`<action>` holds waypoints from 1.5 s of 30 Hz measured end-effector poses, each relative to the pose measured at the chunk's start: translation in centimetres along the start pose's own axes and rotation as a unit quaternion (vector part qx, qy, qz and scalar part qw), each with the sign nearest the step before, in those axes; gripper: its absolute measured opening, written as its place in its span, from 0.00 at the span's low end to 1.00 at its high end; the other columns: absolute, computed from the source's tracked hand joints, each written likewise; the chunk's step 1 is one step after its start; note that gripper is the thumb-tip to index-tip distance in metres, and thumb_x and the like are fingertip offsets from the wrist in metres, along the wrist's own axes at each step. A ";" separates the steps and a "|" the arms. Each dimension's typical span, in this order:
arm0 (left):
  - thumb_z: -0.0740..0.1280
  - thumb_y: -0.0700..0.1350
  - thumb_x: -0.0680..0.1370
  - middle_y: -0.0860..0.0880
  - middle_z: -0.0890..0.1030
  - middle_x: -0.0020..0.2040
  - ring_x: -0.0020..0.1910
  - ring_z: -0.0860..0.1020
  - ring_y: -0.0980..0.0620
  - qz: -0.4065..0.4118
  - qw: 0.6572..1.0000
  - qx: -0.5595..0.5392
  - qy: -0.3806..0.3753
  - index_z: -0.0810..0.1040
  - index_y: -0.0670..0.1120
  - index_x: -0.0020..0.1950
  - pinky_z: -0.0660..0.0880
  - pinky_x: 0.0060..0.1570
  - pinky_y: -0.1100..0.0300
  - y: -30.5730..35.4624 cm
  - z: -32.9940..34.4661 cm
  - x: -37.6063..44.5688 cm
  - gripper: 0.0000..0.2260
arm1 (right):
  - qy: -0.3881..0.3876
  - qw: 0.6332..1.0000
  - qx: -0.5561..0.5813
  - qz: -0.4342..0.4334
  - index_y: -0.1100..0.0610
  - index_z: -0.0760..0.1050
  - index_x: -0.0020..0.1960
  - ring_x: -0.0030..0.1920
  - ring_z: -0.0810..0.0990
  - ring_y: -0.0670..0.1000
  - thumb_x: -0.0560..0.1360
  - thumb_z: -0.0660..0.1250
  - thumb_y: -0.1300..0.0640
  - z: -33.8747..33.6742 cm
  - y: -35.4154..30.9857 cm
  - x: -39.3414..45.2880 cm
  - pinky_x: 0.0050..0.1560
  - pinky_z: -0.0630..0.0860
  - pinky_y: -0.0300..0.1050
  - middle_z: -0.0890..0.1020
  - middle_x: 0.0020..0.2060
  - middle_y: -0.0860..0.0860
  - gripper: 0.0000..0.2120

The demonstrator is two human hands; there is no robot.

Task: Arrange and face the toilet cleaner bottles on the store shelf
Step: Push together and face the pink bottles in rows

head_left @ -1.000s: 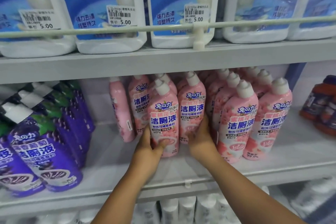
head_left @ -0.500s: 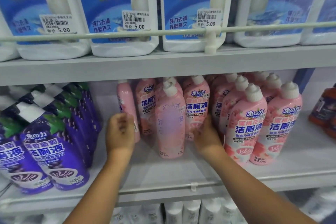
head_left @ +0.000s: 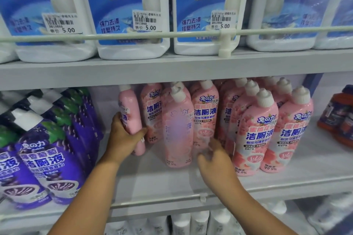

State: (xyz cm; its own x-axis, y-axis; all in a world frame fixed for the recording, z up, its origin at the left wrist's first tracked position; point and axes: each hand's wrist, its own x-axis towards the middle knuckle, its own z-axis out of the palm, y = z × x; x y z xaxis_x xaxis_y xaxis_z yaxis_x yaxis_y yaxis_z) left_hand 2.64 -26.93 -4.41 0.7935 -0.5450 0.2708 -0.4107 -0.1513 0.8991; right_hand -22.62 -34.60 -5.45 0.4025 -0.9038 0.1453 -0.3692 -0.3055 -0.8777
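Here, in the head view, the left hand (head_left: 125, 137) gripped the sideways-turned pink bottle (head_left: 130, 120) at the left end of the pink group on the middle shelf (head_left: 191, 181). The right hand (head_left: 214, 156), blurred, hung unclenched beside the front bottle (head_left: 178, 131), holding nothing. Best to twist the label forward and keep it upright. Bare shelf lay between it and the purple bottles (head_left: 45, 158); the rail (head_left: 286, 196) guarded the front edge.
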 end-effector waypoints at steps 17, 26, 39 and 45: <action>0.73 0.69 0.48 0.51 0.70 0.52 0.53 0.77 0.43 0.049 0.992 0.120 -0.002 0.66 0.46 0.63 0.72 0.43 0.53 3.3 0.7 -13.7 0.50 | -0.148 0.979 0.060 -0.123 0.47 0.75 0.64 0.53 0.81 0.40 0.73 0.70 0.53 2.7 -3.0 -4.7 0.49 0.78 0.33 0.80 0.56 0.44 0.19; 0.79 0.51 0.68 0.60 0.71 0.58 0.48 0.80 0.58 0.081 0.987 0.043 -0.136 0.63 0.65 0.62 0.79 0.43 0.65 4.6 5.9 -15.7 0.31 | -0.027 0.991 -0.045 -0.123 0.42 0.62 0.75 0.67 0.71 0.36 0.76 0.67 0.56 -3.3 0.4 -4.4 0.68 0.73 0.48 0.73 0.68 0.42 0.30; 0.68 0.44 0.74 0.51 0.73 0.33 0.29 0.68 0.57 0.044 0.979 0.052 -0.194 0.64 0.52 0.42 0.73 0.36 0.60 5.5 10.5 -15.3 0.13 | 0.019 0.971 -0.237 0.008 0.60 0.57 0.74 0.51 0.83 0.58 0.78 0.65 0.47 -3.8 0.2 -3.4 0.43 0.72 0.49 0.83 0.52 0.56 0.31; 0.67 0.49 0.69 0.55 0.81 0.34 0.32 0.79 0.57 0.079 0.992 -0.029 -0.094 0.76 0.55 0.42 0.76 0.36 0.59 5.8 5.3 -12.0 0.03 | 0.073 0.981 -0.178 -0.028 0.56 0.42 0.79 0.46 0.84 0.60 0.78 0.67 0.48 -1.4 1.4 -2.1 0.39 0.75 0.50 0.84 0.49 0.58 0.43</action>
State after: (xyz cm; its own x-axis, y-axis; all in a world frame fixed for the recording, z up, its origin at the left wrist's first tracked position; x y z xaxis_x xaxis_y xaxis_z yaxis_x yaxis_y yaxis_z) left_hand -11.61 -25.64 -4.23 0.6220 -0.7026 0.3458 -0.4927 -0.0079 0.8702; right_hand -25.13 -33.59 -6.34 0.3166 -0.9078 0.2752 -0.6288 -0.4180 -0.6556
